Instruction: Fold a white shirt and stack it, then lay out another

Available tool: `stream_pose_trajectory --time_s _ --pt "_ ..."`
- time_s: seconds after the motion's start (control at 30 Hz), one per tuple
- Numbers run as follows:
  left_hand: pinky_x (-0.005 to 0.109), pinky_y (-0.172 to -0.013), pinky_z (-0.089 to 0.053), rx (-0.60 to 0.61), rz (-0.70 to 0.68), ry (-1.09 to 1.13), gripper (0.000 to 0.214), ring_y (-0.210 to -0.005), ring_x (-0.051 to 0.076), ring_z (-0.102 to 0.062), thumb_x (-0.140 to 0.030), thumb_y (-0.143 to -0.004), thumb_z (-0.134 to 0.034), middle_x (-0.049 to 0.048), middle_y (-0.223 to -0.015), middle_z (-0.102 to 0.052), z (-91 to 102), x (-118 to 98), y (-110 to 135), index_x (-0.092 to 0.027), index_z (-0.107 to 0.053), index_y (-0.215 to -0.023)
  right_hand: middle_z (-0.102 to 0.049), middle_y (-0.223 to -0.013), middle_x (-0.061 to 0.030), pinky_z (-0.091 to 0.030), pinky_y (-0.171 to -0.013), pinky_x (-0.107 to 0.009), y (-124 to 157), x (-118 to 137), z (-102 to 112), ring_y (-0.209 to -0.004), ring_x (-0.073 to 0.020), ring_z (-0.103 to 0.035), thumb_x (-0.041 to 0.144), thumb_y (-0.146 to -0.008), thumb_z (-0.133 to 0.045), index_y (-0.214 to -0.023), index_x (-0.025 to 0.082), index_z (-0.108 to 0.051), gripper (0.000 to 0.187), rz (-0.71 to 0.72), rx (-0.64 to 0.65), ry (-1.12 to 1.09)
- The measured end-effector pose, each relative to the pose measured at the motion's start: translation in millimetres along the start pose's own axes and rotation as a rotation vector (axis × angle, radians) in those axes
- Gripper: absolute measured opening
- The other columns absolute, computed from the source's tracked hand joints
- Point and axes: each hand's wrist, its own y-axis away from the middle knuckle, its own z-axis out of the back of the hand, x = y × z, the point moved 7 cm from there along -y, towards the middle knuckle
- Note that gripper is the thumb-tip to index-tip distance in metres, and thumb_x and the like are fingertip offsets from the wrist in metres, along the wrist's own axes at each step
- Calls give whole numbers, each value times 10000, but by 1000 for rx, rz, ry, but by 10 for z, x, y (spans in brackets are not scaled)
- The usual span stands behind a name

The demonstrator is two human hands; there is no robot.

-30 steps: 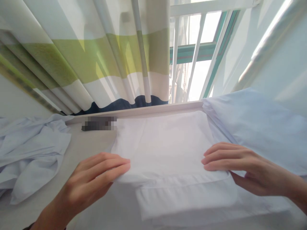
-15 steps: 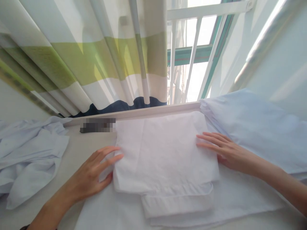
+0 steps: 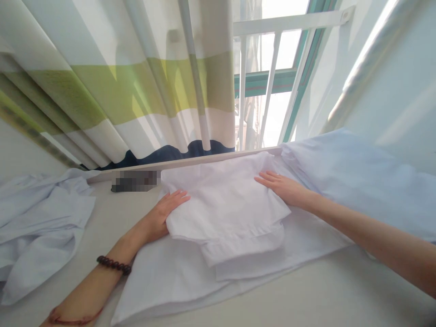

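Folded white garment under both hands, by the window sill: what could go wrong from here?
1. The folded white garment lies on a spread white cloth; sliding it could drag and wrinkle that layer.
2. Its front band juts out unevenly, and the left hand and right hand rest only at the sides, so the fold may slip open.
3. The pale blue garment lies against its right side and might get caught.

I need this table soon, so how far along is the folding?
Done: the white garment is already folded into a compact bundle. In hand: the left hand is at its left edge and the right hand lies flat on top. Left: a crumpled pale blue shirt lies unfolded to the left, and more pale blue fabric lies at the right.
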Motion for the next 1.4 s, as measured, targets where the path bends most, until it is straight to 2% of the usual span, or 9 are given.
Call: stream_pose_trajectory --time_s 0.17,0.37,0.53,0.67,0.8,0.97,1.13,1.27,1.4 --pt "503 -1128 -300 -69 -25 -13 454 -1293 266 -492 -331 -943 -446 120 -1382 -552 124 75 -174 -201 -476 -1376 -415 -1497 -101 -380 -1069 -527 -133 -140 117 -1366 -331 -378 194 -853 -550 -1442 259 -427 605 79 -22 -37" --pt "487 -1153 -256 -109 -68 65 366 -1286 232 -505 -280 -973 -364 71 -1316 -614 513 -20 -118 -229 -583 -1262 -320 -1552 22 -378 -1078 -541 197 -70 439 -1406 -284 -312 -13 -787 -410 -1422 382 -432 748 194 -32 -96" --pt "460 -1125 -326 -119 -174 34 391 -1297 231 -480 -200 -941 -399 45 -1312 -613 852 -315 0 -274 -571 -1285 -339 -1536 70 -392 -1072 -546 472 -199 716 -1386 -292 -352 -17 -752 -417 -1413 429 -431 797 179 -121 -86" --pt "458 -1085 -380 -42 -169 -79 481 -1262 248 -502 -165 -883 -472 63 -1350 -571 640 -505 179 -283 -507 -1348 -308 -1557 28 -400 -1061 -542 636 -86 511 -1370 -307 -377 25 -725 -508 -1426 399 -421 799 207 -72 -52" --pt "461 -1052 -420 -168 -236 -134 599 -1298 266 -462 -105 -858 -524 94 -1429 -470 435 -707 335 -324 -419 -1406 -258 -1579 -19 -362 -1086 -539 743 220 414 -1401 -297 -316 28 -723 -556 -1476 362 -332 854 264 -147 -22" --pt "498 -1068 -401 -133 -331 -60 369 -1285 270 -468 -206 -925 -494 68 -1326 -578 420 -971 267 -307 -577 -1270 -528 -1411 -35 -384 -1085 -461 779 523 663 -1273 -229 -499 186 -881 -600 -1343 352 -520 497 399 -360 -60" --pt "435 -1032 -454 -124 -222 171 277 -1153 229 -586 -276 -975 -421 78 -1112 -700 603 -845 88 -213 -636 -1137 -667 -1208 -29 -438 -1030 -460 711 514 877 -1225 -241 -541 242 -875 -631 -1078 306 -679 218 389 -426 -156" --pt "428 -1005 -477 -75 -239 75 370 -1131 240 -591 -291 -900 -558 98 -1200 -653 576 -880 114 -220 -565 -1263 -603 -1299 -49 -413 -1054 -479 785 620 771 -1262 -255 -495 185 -833 -616 -1187 305 -641 375 405 -315 -148" --pt "477 -1045 -431 -61 -357 -159 497 -1214 251 -526 -148 -858 -564 76 -1306 -581 437 -1230 170 -291 -525 -1332 -574 -1343 -56 -357 -1095 -489 849 686 519 -1309 -238 -444 66 -788 -537 -1314 286 -555 570 398 -204 -135"
